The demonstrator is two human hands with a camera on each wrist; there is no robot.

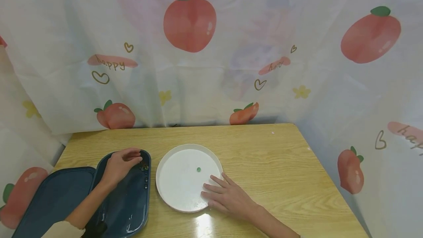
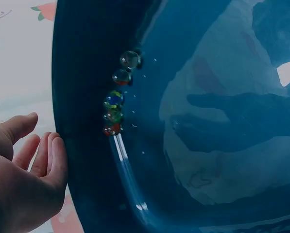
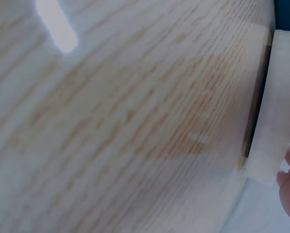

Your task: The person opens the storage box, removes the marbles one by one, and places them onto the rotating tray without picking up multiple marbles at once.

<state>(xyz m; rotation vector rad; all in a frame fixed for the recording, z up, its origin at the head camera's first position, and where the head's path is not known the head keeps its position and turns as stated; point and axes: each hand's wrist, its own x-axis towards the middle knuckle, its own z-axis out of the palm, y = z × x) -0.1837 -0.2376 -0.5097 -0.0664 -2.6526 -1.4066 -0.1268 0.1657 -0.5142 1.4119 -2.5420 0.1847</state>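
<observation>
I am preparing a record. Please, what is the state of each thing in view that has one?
Blue tray: face up, holding marbles.
Marbles: loose, roughly in a row.
Other tray: face up, partly out of frame.
White plate: face up, holding a green piece.
Left grip: thumb and fingers apart, nothing visible between.
Right grip: fingers spread, across the plate's rim.
Printed cloth: hanging behind the table.
</observation>
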